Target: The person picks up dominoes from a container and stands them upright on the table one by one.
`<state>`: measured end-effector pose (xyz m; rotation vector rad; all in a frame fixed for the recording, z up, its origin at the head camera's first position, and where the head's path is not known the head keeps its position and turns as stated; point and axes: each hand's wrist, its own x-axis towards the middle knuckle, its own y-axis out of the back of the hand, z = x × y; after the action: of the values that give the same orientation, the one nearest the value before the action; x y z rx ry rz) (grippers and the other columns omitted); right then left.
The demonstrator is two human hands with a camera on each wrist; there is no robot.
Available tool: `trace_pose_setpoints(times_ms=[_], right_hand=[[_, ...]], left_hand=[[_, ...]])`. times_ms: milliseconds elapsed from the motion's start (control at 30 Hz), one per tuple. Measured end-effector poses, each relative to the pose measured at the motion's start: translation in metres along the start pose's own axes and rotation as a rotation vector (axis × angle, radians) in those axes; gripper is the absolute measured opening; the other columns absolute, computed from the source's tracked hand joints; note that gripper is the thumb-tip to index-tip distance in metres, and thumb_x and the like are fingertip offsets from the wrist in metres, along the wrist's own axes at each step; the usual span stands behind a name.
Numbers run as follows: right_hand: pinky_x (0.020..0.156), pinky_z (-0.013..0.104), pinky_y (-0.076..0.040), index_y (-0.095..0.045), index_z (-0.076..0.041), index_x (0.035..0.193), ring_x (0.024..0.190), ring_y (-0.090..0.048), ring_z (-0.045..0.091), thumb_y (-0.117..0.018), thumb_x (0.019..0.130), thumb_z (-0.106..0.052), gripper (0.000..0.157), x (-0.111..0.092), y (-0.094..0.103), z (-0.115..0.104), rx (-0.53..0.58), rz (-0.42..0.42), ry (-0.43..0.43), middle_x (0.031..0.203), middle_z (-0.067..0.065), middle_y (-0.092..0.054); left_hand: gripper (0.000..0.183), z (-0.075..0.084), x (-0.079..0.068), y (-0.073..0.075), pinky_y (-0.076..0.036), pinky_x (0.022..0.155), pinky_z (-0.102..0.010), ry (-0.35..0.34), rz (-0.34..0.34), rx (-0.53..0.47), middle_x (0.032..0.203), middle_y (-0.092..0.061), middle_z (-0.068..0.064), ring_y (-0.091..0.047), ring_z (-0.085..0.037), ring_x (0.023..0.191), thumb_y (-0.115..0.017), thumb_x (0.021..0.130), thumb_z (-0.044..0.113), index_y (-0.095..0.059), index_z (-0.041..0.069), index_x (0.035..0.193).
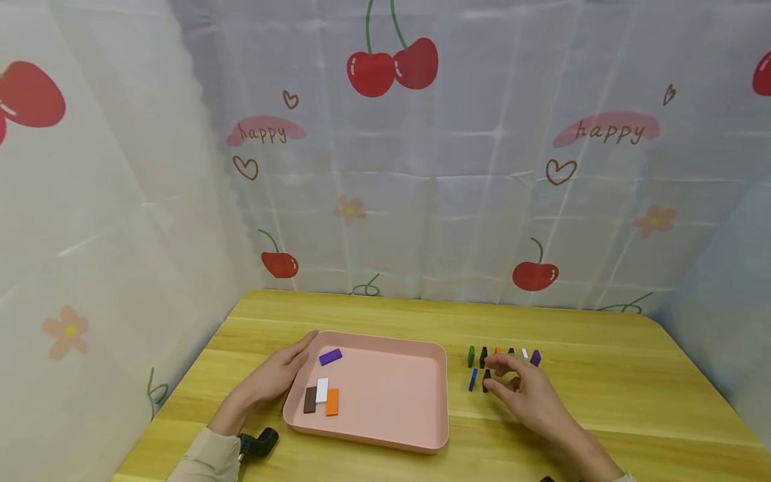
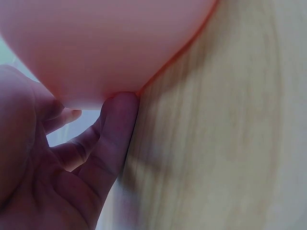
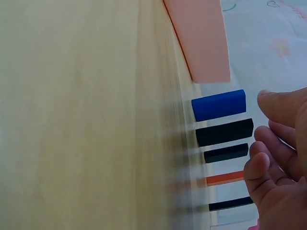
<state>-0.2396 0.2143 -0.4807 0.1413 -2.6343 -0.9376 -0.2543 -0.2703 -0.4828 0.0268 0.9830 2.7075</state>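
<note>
My left hand (image 1: 278, 372) rests against the left side of a pink tray (image 1: 385, 388); the left wrist view shows its fingers (image 2: 120, 120) low at the tray's wall. Inside the tray lie purple (image 1: 330, 357), white (image 1: 322, 390), dark brown (image 1: 310, 399) and orange (image 1: 332, 402) domino blocks. My right hand (image 1: 533, 398) hovers by two rows of upright dominoes to the tray's right, thumb and fingers apart around nothing. Nearest to it in the right wrist view are a blue domino (image 3: 219, 105) and a black domino (image 3: 224, 132). It partly covers the back row.
In the back row stand a green domino (image 1: 471, 356), a purple domino (image 1: 536, 358) and several others. The wooden table (image 1: 512, 455) meets a cherry-patterned curtain (image 1: 421, 234) at its far edge. A black device (image 1: 259, 443) sits by my left wrist.
</note>
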Motion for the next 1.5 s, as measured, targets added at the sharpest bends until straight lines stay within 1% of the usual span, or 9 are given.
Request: trace_pose_setpoints(times_ms=[233,400,533,633,767,900,1067,1267,1500], right_hand=[[0.06,0.02,-0.052,-0.073,-0.009,0.114,0.087,-0.06,0.013,-0.081,0.088,-0.006,0.028,0.0,-0.003,-0.013,-0.008,0.046,0.145,0.103,0.004,-0.071],[0.057,0.02,-0.05,-0.073,-0.017,0.109,0.074,-0.057,0.006,-0.082,0.087,-0.005,0.027,0.008,-0.006,-0.028,0.008,0.033,0.242,0.096,-0.001,-0.07],[0.058,0.021,-0.051,-0.074,-0.021,0.108,0.069,-0.055,0.003,-0.081,0.089,-0.01,0.023,0.018,-0.012,-0.044,0.042,-0.043,0.289,0.096,-0.002,-0.07],[0.062,0.022,-0.054,-0.074,-0.022,0.111,0.076,-0.059,0.005,-0.078,0.093,-0.017,0.019,0.026,-0.02,-0.058,0.079,-0.141,0.287,0.1,-0.002,-0.071],[0.072,0.023,-0.057,-0.073,-0.024,0.113,0.092,-0.063,0.008,-0.074,0.097,-0.026,0.016,0.037,-0.033,-0.073,0.137,-0.285,0.271,0.107,-0.004,-0.072],[0.076,0.025,-0.058,-0.072,-0.025,0.115,0.098,-0.065,0.009,-0.073,0.098,-0.026,0.017,0.048,-0.045,-0.085,0.148,-0.384,0.309,0.108,-0.007,-0.072],[0.077,0.024,-0.057,-0.073,-0.023,0.116,0.099,-0.066,0.011,-0.073,0.098,-0.022,0.019,0.067,-0.06,-0.1,0.102,-0.474,0.365,0.106,-0.008,-0.072],[0.079,0.023,-0.056,-0.073,-0.025,0.115,0.1,-0.064,0.008,-0.072,0.099,-0.023,0.017,0.085,-0.081,-0.115,0.056,-0.556,0.375,0.11,-0.001,-0.074],[0.082,0.023,-0.056,-0.073,-0.028,0.113,0.101,-0.062,0.007,-0.072,0.099,-0.022,0.015,0.094,-0.101,-0.121,0.083,-0.643,0.373,0.115,0.003,-0.073]], left_hand=[[0.052,0.001,0.0,-0.001,-0.019,0.129,-0.051,0.005,0.003,-0.001,0.171,-0.025,0.0,-0.02,-0.025,0.159,-0.035,0.114,0.029,-0.025,0.021,0.165],[0.052,0.002,-0.001,-0.001,-0.019,0.129,-0.051,0.007,0.007,-0.002,0.171,-0.025,-0.001,-0.021,-0.026,0.159,-0.035,0.114,0.028,-0.025,0.02,0.165],[0.052,0.003,-0.002,-0.001,-0.019,0.129,-0.052,0.013,0.012,-0.001,0.171,-0.026,-0.002,-0.021,-0.027,0.159,-0.036,0.114,0.028,-0.025,0.021,0.165],[0.053,0.002,-0.002,0.0,-0.019,0.129,-0.052,0.009,0.011,0.003,0.171,-0.025,-0.001,-0.021,-0.027,0.159,-0.035,0.114,0.028,-0.025,0.021,0.165],[0.053,0.001,-0.001,-0.001,-0.019,0.129,-0.051,-0.002,0.008,0.011,0.171,-0.025,-0.001,-0.021,-0.025,0.159,-0.035,0.114,0.029,-0.025,0.02,0.165],[0.052,0.0,0.0,-0.001,-0.02,0.13,-0.05,-0.005,0.008,0.007,0.171,-0.025,0.0,-0.022,-0.025,0.159,-0.036,0.114,0.029,-0.025,0.021,0.165],[0.053,-0.001,0.0,0.001,-0.019,0.13,-0.05,-0.005,0.009,-0.006,0.171,-0.025,0.0,-0.021,-0.025,0.159,-0.036,0.114,0.03,-0.025,0.021,0.165],[0.052,-0.002,0.001,0.002,-0.019,0.13,-0.05,-0.008,0.018,-0.004,0.171,-0.026,0.002,-0.021,-0.023,0.159,-0.036,0.114,0.03,-0.026,0.022,0.165],[0.052,-0.002,0.001,-0.001,-0.021,0.13,-0.049,0.008,0.022,0.019,0.17,-0.027,0.003,-0.024,-0.023,0.158,-0.036,0.114,0.031,-0.026,0.024,0.165]])
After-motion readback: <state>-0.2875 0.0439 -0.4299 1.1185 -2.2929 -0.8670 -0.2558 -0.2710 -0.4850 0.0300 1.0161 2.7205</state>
